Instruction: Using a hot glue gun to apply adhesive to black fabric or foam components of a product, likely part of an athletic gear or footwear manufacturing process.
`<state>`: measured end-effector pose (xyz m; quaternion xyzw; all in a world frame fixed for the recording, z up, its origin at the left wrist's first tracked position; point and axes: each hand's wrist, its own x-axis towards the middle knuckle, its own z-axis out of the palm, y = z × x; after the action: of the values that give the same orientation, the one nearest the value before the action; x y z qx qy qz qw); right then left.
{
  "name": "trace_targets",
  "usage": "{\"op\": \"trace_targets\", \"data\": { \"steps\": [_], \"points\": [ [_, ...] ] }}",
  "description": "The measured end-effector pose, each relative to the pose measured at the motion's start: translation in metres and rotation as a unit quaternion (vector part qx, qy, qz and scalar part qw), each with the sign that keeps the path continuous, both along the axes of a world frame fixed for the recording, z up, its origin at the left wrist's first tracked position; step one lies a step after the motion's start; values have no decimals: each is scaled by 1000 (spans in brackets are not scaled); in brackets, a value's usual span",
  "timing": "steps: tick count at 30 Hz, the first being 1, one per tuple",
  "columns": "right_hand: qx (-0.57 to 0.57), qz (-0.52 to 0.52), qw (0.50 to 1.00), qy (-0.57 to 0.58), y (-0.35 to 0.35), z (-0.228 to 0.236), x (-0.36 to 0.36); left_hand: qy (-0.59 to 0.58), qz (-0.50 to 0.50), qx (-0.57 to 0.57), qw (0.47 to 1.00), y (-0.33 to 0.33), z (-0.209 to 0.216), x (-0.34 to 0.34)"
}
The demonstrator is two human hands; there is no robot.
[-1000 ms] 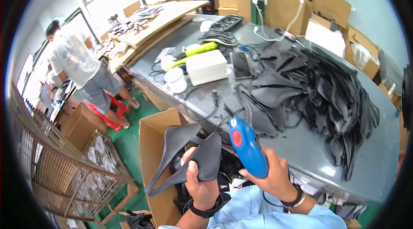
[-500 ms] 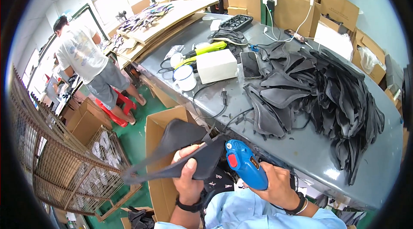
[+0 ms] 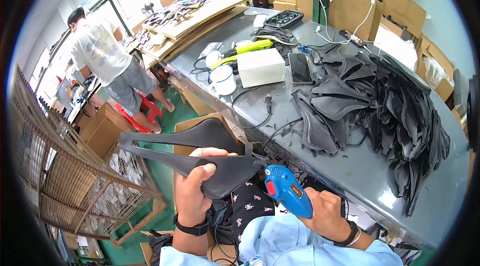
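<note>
My left hand (image 3: 194, 192) grips a black, forked, saddle-shaped piece (image 3: 231, 178), thumb on top and fingers behind. The piece's two long arms run off to the left and meet in a narrow loop. A blue handheld power tool (image 3: 289, 192) with a red button sits in my right hand (image 3: 326, 216), fingers wrapped round its body. Its front end is right at the right-hand edge of the black piece, by a small strip that sticks out there. The working tip is too small to make out against the dark material.
A heap of similar black pieces (image 3: 395, 111) covers the right of the grey table (image 3: 370, 191). Toward the back stand a white box (image 3: 260, 67), an enamel mug (image 3: 222, 80) and a phone (image 3: 300, 69). A cardboard box (image 3: 220, 118) lies below the piece; a wire cage (image 3: 85, 181) stands left.
My left hand has moved left and turned the black piece, so its arms reach farther left and higher. The blue tool stays close to the piece's right edge. The view has shifted slightly.
</note>
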<state>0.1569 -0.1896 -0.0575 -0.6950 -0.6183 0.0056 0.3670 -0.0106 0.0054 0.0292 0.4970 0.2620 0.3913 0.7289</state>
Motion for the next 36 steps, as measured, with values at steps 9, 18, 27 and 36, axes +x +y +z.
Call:
{"op": "trace_targets", "data": {
  "steps": [9,18,27,36],
  "points": [
    [-4,1,1000,-22,0,-1,-5,61,-84,31,994,-6,-6,7],
    [-25,-60,997,31,5,-3,4,55,132,-153,978,39,-112,-27],
    [-8,-48,997,68,17,-3,6,115,224,-462,850,102,-355,-151],
    [18,-69,996,62,6,-7,14,67,-130,-150,978,40,-152,72]
  ]
}}
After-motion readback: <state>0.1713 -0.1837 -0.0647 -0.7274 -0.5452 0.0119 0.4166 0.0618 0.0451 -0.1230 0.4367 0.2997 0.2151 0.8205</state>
